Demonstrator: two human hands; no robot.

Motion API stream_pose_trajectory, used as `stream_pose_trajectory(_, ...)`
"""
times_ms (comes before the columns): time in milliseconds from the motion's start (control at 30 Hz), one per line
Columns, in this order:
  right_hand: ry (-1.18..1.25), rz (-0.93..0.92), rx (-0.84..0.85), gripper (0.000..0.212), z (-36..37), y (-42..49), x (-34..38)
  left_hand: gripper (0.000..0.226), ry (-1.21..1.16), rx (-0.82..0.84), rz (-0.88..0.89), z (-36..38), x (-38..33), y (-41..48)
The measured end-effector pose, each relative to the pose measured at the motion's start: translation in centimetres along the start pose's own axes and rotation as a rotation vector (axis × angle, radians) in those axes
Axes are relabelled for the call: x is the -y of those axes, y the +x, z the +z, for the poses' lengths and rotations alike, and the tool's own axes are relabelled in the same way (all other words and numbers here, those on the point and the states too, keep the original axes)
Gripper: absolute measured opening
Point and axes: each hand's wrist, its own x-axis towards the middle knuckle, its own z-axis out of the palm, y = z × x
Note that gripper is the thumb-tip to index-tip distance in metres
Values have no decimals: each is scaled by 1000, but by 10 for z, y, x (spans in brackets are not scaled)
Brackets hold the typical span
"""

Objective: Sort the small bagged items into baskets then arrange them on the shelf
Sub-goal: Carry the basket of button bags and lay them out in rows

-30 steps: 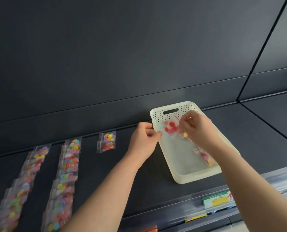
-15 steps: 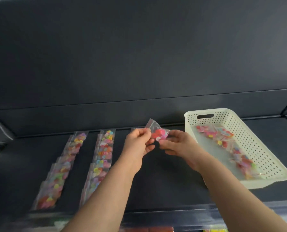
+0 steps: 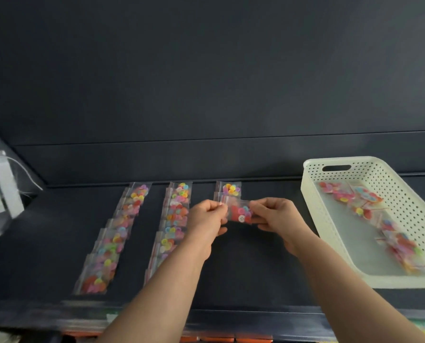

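Judging from the shelf [image 3: 256, 268], the arranging was well under way but unfinished. The basket [image 3: 313, 209] stood at its right end, with a loose scatter of bags left inside to lay out. A long left row [image 3: 117, 233] and a middle row [image 3: 172, 219] of overlapped bags ran front to back. A third row [image 3: 228, 190] just right of them had only about two bags, at the back. The left hand [image 3: 206, 219] and right hand [image 3: 278, 216] each had a pinching grip on one side edge of a bag [image 3: 240, 214], held above the shelf just in front of that short row. Its long axis seemed to run side to side between the hands, flat face towards the camera. Which end bore the seal I could not tell.
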Motion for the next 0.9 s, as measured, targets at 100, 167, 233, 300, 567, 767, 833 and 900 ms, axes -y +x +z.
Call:
stream_pose_trajectory(100,28,43,-42,12,7,8,-5,7,29,-17,-38,1,5,10)
stream_pose_trajectory(167,-9,42,-83,11,11,16,-7,7,48,-37,-46,0,8,19)
stream_pose_trajectory(233,-47,36,-95,9,16,24,-6,7,76,-45,-52,-1,9,28)
stream_pose_trajectory(300,-81,19,-79,8,20,30,-6,8,97,-43,-56,-1,10,36)
stream_pose_trajectory(567,-403,-110,-281,37,31,50,-17,7,675,-75,185,1,18,59)
stream_pose_trajectory(767,-607,-77,-339,32,39,55,-14,17,751,-71,193,-3,17,66)
stream_pose_trajectory(833,-657,-74,-339,26,39,55,-13,16,774,-45,177,-3,15,68)
stream_pose_trajectory(900,-666,-80,-347,22,39,57,-13,15,792,-24,167,-2,13,70)
